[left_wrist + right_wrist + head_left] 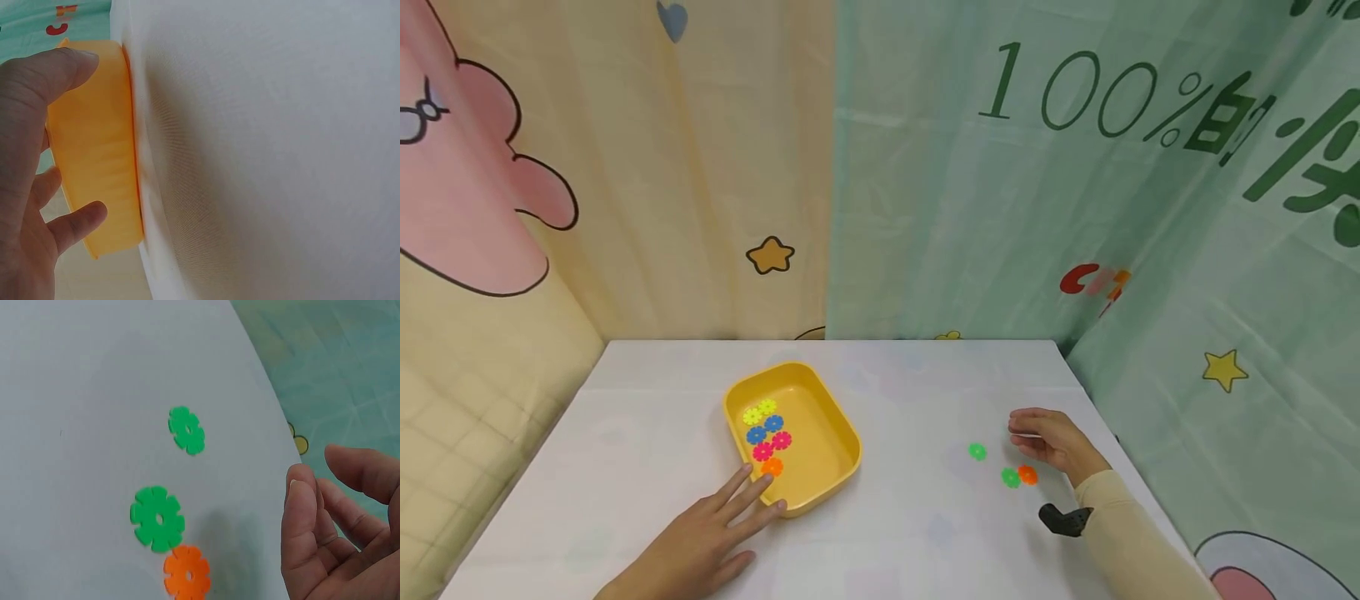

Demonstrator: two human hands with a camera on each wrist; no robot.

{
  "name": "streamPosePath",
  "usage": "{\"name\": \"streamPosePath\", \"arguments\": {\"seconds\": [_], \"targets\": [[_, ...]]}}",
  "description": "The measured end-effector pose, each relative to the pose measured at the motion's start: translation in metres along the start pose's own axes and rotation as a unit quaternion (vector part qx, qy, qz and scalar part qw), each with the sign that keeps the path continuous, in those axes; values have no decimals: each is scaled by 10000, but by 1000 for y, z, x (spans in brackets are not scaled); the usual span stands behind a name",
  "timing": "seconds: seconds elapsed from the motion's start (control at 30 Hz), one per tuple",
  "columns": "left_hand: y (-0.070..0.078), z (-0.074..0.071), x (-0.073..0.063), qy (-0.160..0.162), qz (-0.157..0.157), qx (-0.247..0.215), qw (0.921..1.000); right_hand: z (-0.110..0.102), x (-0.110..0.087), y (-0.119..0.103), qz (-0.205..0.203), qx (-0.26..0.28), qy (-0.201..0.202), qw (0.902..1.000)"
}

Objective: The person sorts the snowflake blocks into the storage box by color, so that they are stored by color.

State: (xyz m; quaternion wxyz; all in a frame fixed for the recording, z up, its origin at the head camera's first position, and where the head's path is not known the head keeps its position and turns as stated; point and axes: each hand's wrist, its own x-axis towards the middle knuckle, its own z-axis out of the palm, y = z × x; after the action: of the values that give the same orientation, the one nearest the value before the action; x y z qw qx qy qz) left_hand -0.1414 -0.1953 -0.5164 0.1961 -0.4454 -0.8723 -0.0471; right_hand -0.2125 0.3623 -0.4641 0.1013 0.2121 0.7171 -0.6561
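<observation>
My left hand [703,533] rests with spread fingers at the near left corner of a yellow tray [850,454]. In the left wrist view the thumb [72,65] lies against the tray's outer wall [100,150]. Inside the tray, yellow, blue, pink and orange flower-shaped discs [773,423] line the left side. My right hand [1052,440] is above the table's right part, holding nothing, its fingers loosely bent and thumb apart. Beside it lie two green notched discs [157,519] and an orange disc [187,573]; one green disc overlaps the orange one's edge.
The tray and discs sit on a white-covered table [917,533]. Printed curtains [940,208] hang behind it and along both sides. A black strap piece [1064,521] sticks out from the right sleeve [1135,533].
</observation>
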Motion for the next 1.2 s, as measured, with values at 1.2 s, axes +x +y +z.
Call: {"name": "streamPosePath", "arguments": {"seconds": [1.2], "targets": [[1, 0, 2, -429, -259, -14, 9987, -35, -17, 51, -70, -1919, 772, 9784]]}}
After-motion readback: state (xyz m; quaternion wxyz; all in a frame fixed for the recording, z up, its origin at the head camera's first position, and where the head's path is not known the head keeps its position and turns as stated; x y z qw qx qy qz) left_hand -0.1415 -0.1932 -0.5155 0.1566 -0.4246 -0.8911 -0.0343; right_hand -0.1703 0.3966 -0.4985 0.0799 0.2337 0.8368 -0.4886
